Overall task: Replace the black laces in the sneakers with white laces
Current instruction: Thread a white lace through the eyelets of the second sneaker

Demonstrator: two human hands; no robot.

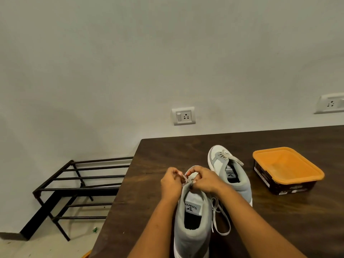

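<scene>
Two grey and white sneakers stand on the dark wooden table (160, 157). The near sneaker (193, 220) points away from me. My left hand (171, 183) and my right hand (204, 180) meet over its front eyelets, and each pinches a piece of the white lace (222, 220). The lace's loose end trails on the table to the right of this shoe. The far sneaker (229, 170) lies behind and to the right with a white lace (230, 157) threaded through it. My hands hide the near shoe's toe.
An orange tub (287, 169) with dark sides sits on the table at the right. A black metal rack (78, 187) stands on the floor left of the table's left edge. Two wall sockets (183, 116) are on the wall behind.
</scene>
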